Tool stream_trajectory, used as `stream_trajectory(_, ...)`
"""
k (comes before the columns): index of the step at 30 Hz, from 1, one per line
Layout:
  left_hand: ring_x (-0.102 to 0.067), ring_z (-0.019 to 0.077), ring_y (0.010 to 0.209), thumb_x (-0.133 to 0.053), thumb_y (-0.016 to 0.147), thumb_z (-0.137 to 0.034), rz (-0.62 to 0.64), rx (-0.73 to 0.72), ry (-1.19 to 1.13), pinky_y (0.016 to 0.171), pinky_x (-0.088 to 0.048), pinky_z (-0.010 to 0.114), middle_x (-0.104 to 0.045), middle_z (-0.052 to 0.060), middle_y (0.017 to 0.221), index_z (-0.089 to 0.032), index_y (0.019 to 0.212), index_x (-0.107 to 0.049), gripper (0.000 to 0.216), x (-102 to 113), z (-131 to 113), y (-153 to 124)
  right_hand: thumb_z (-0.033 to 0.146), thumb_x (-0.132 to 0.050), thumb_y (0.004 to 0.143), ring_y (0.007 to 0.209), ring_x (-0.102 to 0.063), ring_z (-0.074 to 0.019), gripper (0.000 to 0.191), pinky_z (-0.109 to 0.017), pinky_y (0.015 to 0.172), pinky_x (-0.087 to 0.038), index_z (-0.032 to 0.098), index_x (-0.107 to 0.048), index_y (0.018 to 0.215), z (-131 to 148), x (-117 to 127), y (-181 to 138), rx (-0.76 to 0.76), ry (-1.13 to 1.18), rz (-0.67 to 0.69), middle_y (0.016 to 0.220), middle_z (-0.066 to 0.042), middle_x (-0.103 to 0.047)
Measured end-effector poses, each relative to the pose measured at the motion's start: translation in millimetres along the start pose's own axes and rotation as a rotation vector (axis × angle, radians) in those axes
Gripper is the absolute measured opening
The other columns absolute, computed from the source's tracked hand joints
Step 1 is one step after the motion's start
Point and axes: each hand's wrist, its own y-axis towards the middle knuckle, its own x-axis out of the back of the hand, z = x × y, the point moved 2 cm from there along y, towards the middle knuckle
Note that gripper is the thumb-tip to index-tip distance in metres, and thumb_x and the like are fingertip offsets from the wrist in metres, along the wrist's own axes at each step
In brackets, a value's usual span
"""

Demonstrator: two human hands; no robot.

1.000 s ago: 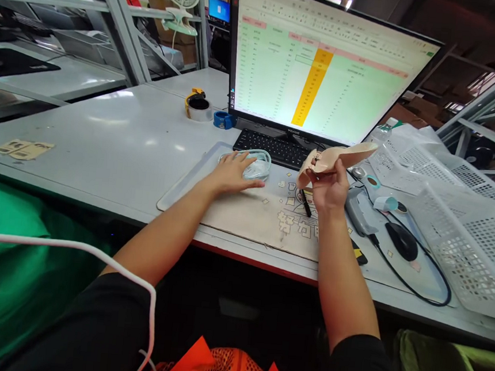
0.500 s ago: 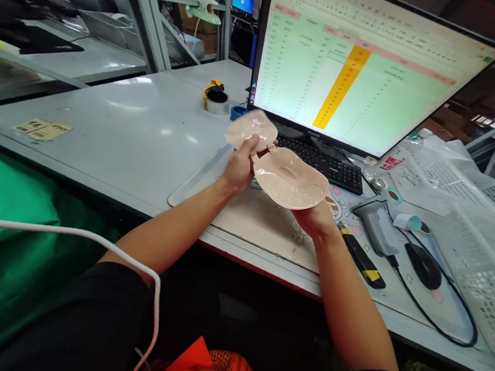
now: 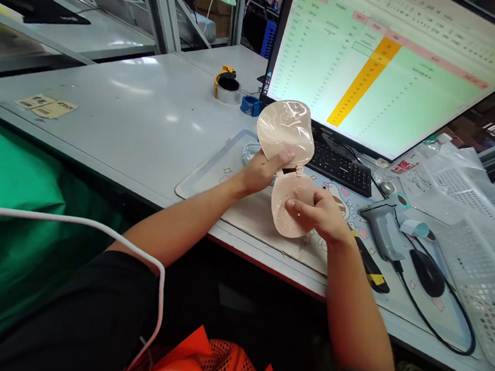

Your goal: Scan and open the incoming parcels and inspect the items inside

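A beige stick-on bra (image 3: 285,128), two glossy cups joined by a small clasp in the middle, hangs above the desk mat with one cup above the other. My left hand (image 3: 259,174) grips the upper cup near the clasp, its thumb on the face and its fingers hidden behind. My right hand (image 3: 328,217) is closed on the lower cup, the thumb pressing its inner face and the other fingers around the far edge. Behind the bra are the keyboard (image 3: 344,170) and the monitor (image 3: 320,53).
A grey barcode scanner (image 3: 380,226), black mouse (image 3: 426,272) and black-and-yellow box cutter (image 3: 373,266) lie to the right, beside white plastic baskets (image 3: 482,281). A tape roll (image 3: 229,88) and blue roll (image 3: 251,105) stand farther back. A white cable (image 3: 96,225) crosses the lower left.
The bra has turned from lying sideways to upright, left cup now on top. My right hand has moved from under its cup to its side, thumb now on the face. The view has shifted slightly.
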Motion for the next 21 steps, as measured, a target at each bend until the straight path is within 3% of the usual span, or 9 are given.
stream_trajectory(3, -0.068, 0.0313, 0.126, -0.067, 0.095, -0.062, 0.044, 0.011, -0.029, 0.112, -0.053, 0.046, -0.078, 0.010, 0.116, -0.017, 0.111, -0.072, 0.048, -0.7, -2.7, -0.2, 0.049, -0.086, 0.079, 0.075, -0.067, -0.0216, 0.034, -0.033, 0.070, -0.054, 0.018, -0.076, 0.088, 5.3, -2.1, -2.3, 0.046, -0.139, -0.060, 0.082, -0.003, -0.073)
stream_trajectory(7, -0.074, 0.0341, 0.115, -0.057, 0.100, -0.064, 0.152, 0.081, -0.071, 0.098, -0.061, 0.048, -0.079, 0.012, 0.105, -0.016, 0.101, -0.074, 0.051, -2.3, -5.9, -2.1, 0.038, -0.076, 0.084, 0.088, -0.071, -0.0250, 0.024, -0.037, 0.083, -0.057, 0.019, -0.079, 0.098, 17.2, -4.2, -6.7, 0.200, -0.313, -0.165, 0.091, -0.002, -0.077)
stream_trajectory(10, -0.076, 0.0345, 0.107, -0.049, 0.103, -0.068, 0.121, 0.096, -0.091, 0.086, -0.064, 0.047, -0.079, 0.011, 0.101, -0.017, 0.109, -0.073, 0.056, -1.5, -4.7, -2.4, 0.035, -0.071, 0.086, 0.091, -0.072, -0.0257, 0.023, -0.037, 0.085, -0.057, 0.019, -0.079, 0.101, 20.1, -6.3, -8.7, 0.232, -0.385, -0.178, 0.093, -0.002, -0.078)
stream_trajectory(14, -0.075, 0.0355, 0.112, -0.040, 0.105, -0.071, 0.041, 0.082, -0.051, 0.085, -0.065, 0.049, -0.078, 0.010, 0.103, -0.020, 0.121, -0.070, 0.061, -1.2, 1.2, -1.2, 0.034, -0.071, 0.088, 0.096, -0.074, -0.0274, 0.025, -0.040, 0.090, -0.056, 0.019, -0.080, 0.105, 19.1, -6.7, -9.7, 0.232, -0.413, -0.165, 0.098, -0.003, -0.080)
stream_trajectory(18, -0.075, 0.0349, 0.113, -0.043, 0.106, -0.067, 0.018, 0.056, 0.034, 0.088, -0.065, 0.050, -0.078, 0.010, 0.110, -0.021, 0.129, -0.067, 0.057, -0.2, 0.7, -0.2, 0.042, -0.078, 0.085, 0.100, -0.073, -0.0297, 0.037, -0.043, 0.090, -0.058, 0.021, -0.078, 0.116, 17.1, -2.9, -10.0, 0.129, -0.320, -0.095, 0.106, -0.006, -0.080)
stream_trajectory(21, -0.071, 0.0330, 0.123, -0.052, 0.106, -0.056, 0.147, -0.015, 0.146, 0.100, -0.062, 0.051, -0.073, 0.008, 0.132, -0.027, 0.139, -0.064, 0.045, 1.5, -6.9, 0.6, 0.049, -0.087, 0.078, 0.087, -0.074, -0.0279, 0.055, -0.040, 0.077, -0.061, 0.024, -0.073, 0.124, 9.4, 5.5, -6.4, -0.069, -0.079, -0.017, 0.100, -0.006, -0.080)
